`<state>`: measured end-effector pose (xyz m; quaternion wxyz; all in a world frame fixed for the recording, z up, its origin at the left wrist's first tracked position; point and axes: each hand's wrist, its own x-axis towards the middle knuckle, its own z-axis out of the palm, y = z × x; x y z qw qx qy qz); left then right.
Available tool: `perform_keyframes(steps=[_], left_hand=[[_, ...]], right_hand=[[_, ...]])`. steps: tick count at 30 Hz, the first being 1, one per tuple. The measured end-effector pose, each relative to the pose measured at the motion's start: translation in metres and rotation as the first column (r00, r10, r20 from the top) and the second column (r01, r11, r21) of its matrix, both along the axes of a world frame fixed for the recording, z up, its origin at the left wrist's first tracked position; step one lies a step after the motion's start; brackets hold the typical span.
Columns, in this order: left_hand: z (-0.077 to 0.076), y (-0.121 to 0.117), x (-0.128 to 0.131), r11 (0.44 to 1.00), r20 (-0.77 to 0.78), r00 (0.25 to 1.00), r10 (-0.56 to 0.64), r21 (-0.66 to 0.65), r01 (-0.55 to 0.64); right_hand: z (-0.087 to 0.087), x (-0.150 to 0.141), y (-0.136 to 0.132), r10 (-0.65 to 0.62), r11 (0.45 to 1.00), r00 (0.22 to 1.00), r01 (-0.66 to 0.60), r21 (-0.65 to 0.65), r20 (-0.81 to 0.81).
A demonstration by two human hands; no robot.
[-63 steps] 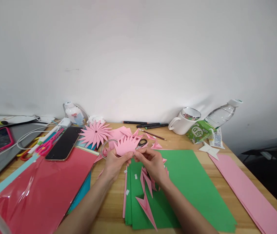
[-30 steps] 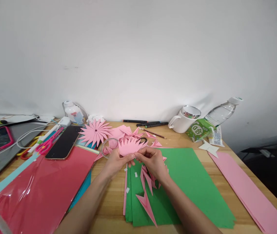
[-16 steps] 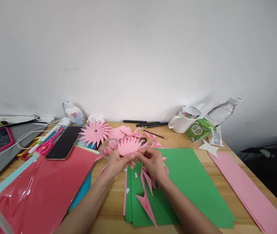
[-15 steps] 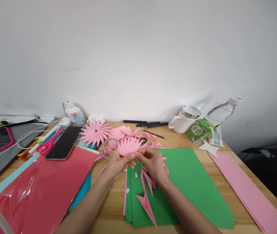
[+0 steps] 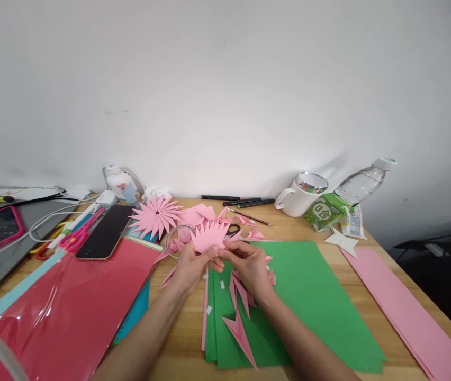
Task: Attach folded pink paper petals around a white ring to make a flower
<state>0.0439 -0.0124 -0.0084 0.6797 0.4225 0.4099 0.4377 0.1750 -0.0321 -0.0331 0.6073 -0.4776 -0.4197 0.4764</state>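
Between my two hands is a pink folded-paper fan (image 5: 210, 236) with a row of pointed tips facing up. My left hand (image 5: 194, 264) pinches its lower left part between thumb and fingers. Closed at the fan's lower right corner is my right hand (image 5: 249, 264), its fingertips pressed together there. Below the right hand, several pink folded-paper pieces (image 5: 242, 296) lie on the green paper (image 5: 313, 301), with one single pointed piece (image 5: 240, 338) nearer to me. A round pink pleated paper star (image 5: 157, 214) rests behind and left of my left hand.
A tape ring (image 5: 168, 244) and black-handled scissors (image 5: 233, 229) lie just behind the fan. Red paper in plastic (image 5: 78, 301) and a phone (image 5: 104, 233) are on the left. A white mug (image 5: 299, 198), a bottle (image 5: 362, 185) and pink strips (image 5: 408, 312) are on the right.
The fan was pinched in both hands throughout. My right fingertips have drawn slightly apart from my left thumb at the fan's lower edge. The things on the table have stayed in place.
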Motion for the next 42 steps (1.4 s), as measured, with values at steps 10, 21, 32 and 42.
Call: perform_keyframes(steps=[10, 21, 32, 42], left_hand=[[0.005, -0.003, 0.002, 0.999, 0.042, 0.999, 0.011, -0.05, -0.008], [-0.003, 0.0, -0.002, 0.998, 0.009, 0.999, -0.032, 0.061, 0.031], [-0.005, 0.001, -0.006, 0.969, -0.227, 0.968, -0.106, 0.194, 0.151], [-0.004, 0.006, -0.01, 0.959, -0.332, 0.939, -0.091, 0.226, 0.173]], right_hand=[[-0.003, -0.005, -0.001, -0.088, 0.995, 0.995, 0.086, 0.05, 0.045], [0.001, -0.002, -0.002, -0.033, 0.999, 0.994, 0.029, 0.045, 0.101], [0.009, 0.005, 0.002, -0.017, 1.0, 0.998, 0.016, -0.015, -0.061], [0.007, 0.008, 0.005, 0.157, 0.985, 0.981, -0.164, -0.047, -0.117]])
